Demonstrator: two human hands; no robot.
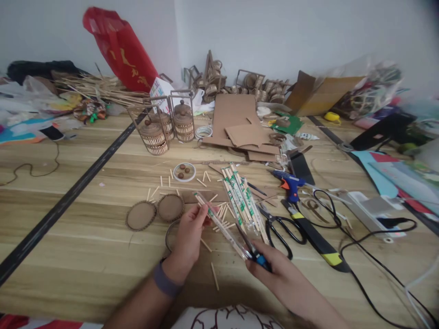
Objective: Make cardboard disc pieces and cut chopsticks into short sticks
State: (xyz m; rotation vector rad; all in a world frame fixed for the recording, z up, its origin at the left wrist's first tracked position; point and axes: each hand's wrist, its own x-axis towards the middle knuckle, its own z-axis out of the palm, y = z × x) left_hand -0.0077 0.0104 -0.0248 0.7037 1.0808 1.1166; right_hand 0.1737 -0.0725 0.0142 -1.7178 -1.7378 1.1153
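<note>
A pair of disposable chopsticks in a clear wrapper [224, 230] slants between my hands. My left hand [190, 235] pinches its upper end. In my right hand [277, 269] is a tool with a blue-and-black handle [261, 261] and a dark, narrow tip; its exact kind is unclear. The wrapper's lower end touches the fingers of that hand. Just beyond lies a pile of wrapped chopsticks with green print [242, 194]. Short cut sticks [214, 276] are scattered around my left hand. Two round cardboard discs with ridged rims [140, 215] lie left of it, and a third ring is partly hidden behind it.
Black-handled scissors [283, 226], a blue glue gun [291, 183] and a black-and-yellow utility knife [318, 240] lie to the right, near a power strip [372, 212] with loose cables. Small lidded basket models [152, 137] stand at back left. Cardboard sheets [235, 114] lie at the back.
</note>
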